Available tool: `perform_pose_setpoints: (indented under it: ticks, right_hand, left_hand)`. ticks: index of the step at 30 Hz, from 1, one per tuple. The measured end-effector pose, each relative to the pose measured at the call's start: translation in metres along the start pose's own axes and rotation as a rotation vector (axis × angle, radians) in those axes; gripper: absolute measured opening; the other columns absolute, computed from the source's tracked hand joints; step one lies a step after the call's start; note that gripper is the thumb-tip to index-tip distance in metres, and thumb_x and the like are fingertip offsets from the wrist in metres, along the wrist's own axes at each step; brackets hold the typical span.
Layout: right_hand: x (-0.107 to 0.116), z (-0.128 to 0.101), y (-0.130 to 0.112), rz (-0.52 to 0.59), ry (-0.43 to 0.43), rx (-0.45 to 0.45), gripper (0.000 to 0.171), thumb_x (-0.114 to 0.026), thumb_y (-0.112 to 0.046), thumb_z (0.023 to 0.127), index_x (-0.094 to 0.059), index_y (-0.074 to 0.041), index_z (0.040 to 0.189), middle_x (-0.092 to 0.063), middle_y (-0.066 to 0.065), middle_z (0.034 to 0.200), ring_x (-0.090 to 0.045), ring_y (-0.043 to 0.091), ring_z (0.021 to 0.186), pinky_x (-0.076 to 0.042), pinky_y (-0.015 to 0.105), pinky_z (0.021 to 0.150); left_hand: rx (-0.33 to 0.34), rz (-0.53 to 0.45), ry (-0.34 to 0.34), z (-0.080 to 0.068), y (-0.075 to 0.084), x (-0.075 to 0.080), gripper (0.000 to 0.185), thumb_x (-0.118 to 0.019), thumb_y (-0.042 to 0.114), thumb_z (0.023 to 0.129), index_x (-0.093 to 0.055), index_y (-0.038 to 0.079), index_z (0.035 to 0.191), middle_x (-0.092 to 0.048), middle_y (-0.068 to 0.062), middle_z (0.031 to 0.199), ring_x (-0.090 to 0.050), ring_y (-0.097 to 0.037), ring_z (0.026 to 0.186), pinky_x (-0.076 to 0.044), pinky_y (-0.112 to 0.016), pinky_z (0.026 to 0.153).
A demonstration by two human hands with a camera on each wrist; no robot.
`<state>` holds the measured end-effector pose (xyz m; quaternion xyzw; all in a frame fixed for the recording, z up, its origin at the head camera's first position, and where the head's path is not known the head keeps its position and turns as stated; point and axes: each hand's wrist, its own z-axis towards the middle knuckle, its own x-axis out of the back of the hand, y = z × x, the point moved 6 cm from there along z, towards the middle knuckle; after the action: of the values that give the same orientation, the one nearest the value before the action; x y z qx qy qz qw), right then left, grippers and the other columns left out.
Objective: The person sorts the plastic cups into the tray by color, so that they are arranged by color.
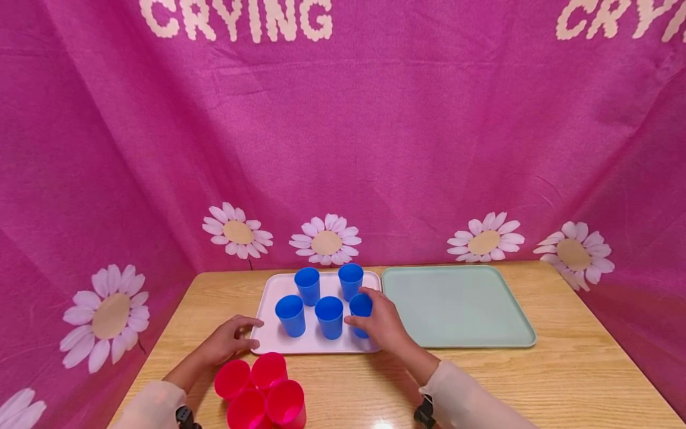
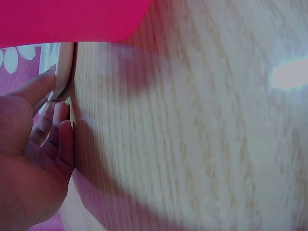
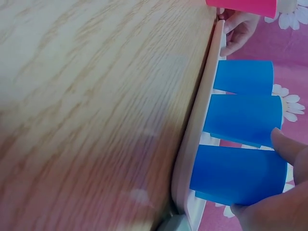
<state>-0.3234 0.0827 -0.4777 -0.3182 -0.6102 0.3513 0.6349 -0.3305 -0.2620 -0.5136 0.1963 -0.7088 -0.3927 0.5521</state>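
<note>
Several blue cups (image 1: 329, 319) stand upright in two rows on a pale pinkish-white tray (image 1: 268, 342). My right hand (image 1: 383, 322) holds the front-right blue cup (image 1: 360, 305) near its rim, thumb on one side and fingers on the other; that cup also shows in the right wrist view as the nearest blue cup (image 3: 238, 175). My left hand (image 1: 227, 341) grips the tray's left edge. In the left wrist view, that hand (image 2: 36, 149) has its fingers bent at the tray's side (image 2: 64, 67). The left fingertips are partly hidden.
Several red cups (image 1: 286, 402) stand close together on the wooden table (image 1: 348, 387), in front of the pale tray and close to my left forearm. A light green tray (image 1: 455, 310) lies to the right, against the pale one. Behind hangs a magenta cloth (image 1: 402, 149) with daisies.
</note>
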Motion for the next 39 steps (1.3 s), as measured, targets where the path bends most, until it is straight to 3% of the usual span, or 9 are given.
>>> perform_pose_setpoints:
  ticks: [23, 39]
  right_hand:
    - [0.000, -0.002, 0.001, 0.001, 0.011, -0.004, 0.083, -0.089, -0.029, 0.082, -0.048, -0.007, 0.151, -0.054, 0.019, 0.147, -0.051, 0.043, 0.136, -0.049, 0.059, 0.102]
    - [0.030, -0.018, 0.017, 0.088, 0.039, 0.020, 0.083, -0.083, -0.038, 0.088, -0.044, -0.005, 0.154, -0.048, 0.019, 0.155, -0.044, 0.041, 0.144, -0.044, 0.057, 0.109]
  left_hand:
    - [0.063, -0.006, 0.005, -0.001, -0.003, 0.001, 0.045, -0.079, 0.012, 0.090, -0.066, 0.003, 0.132, -0.059, -0.018, 0.124, -0.049, -0.023, 0.088, -0.046, -0.026, 0.072]
    - [0.059, 0.002, 0.007, -0.001, -0.002, 0.001, 0.045, -0.079, 0.011, 0.090, -0.066, 0.002, 0.132, -0.059, -0.018, 0.123, -0.050, -0.023, 0.087, -0.046, -0.026, 0.072]
